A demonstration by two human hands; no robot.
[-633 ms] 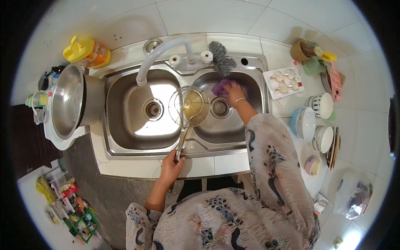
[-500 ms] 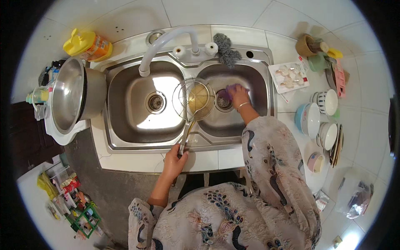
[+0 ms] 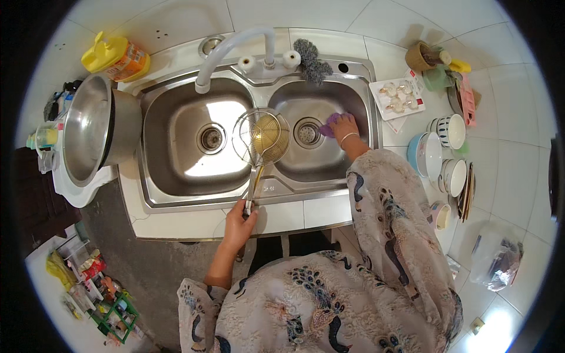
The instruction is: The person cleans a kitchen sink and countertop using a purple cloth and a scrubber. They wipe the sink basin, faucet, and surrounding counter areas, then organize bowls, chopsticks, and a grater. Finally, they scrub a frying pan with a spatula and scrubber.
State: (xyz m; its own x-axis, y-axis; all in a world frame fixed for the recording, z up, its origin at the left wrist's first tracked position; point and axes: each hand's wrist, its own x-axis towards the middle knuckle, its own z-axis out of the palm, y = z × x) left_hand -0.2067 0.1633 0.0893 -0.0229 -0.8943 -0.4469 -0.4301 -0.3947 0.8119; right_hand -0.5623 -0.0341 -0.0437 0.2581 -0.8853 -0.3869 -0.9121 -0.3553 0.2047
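Observation:
My left hand [image 3: 238, 228] is closed around the handle end of a wire skimmer [image 3: 278, 146] at the sink's front edge. Its round wire basket lies over the divider between the two basins. A yellowish round piece [image 3: 266, 128] shows within the wires, with a yellow strip beside the handle; whether it is a separate utensil I cannot tell. In the right basin [image 3: 306, 167], my right hand [image 3: 347, 130] presses a bunched purple cloth [image 3: 328, 125] to the bottom, right of the drain [image 3: 307, 133]. The fingers are curled over the cloth.
A white faucet [image 3: 229, 50] arches over the left basin [image 3: 176, 159]. Grey scourers [image 3: 312, 62] sit behind the right one. Metal pots [image 3: 88, 129] and a yellow jug [image 3: 118, 57] stand left. To the right are a white tray [image 3: 406, 99] and several bowls [image 3: 434, 154].
My right hand has moved the purple cloth off the drain, toward the right side of the basin. The left hand keeps its hold on the skimmer. The whole view has shifted slightly.

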